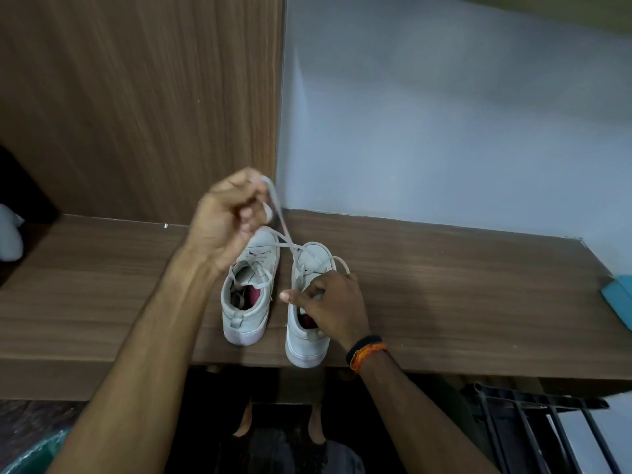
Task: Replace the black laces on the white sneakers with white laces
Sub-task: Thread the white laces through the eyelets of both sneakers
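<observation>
Nearest to the camera, two bare feet [246, 422] stand on the dark floor under the edge of the long brown wooden bench [444, 285], and a black metal rack [533, 432] is at the lower right. On the bench, near its front edge, the two white sneakers stand side by side with toes pointing away: the left white sneaker [248, 295] is already laced in white, and the heel of the right white sneaker [306, 323] comes just over the bench edge. The right hand [333, 302], with a black and orange thread band [367, 350] on the wrist, rests on the opening of the right sneaker; its fingers are curled and pinch a loop of the white flat shoelace [287, 239], the thumb pointing to the left. The lace runs from this sneaker upward to the left hand [229, 220], which is raised above the left sneaker's toe with fingers closed tightly around the lace end. At the right edge of the bench lies a teal flat object [619, 299]. Behind are a brown wooden panel [136, 97] and a pale grey wall [444, 114].
</observation>
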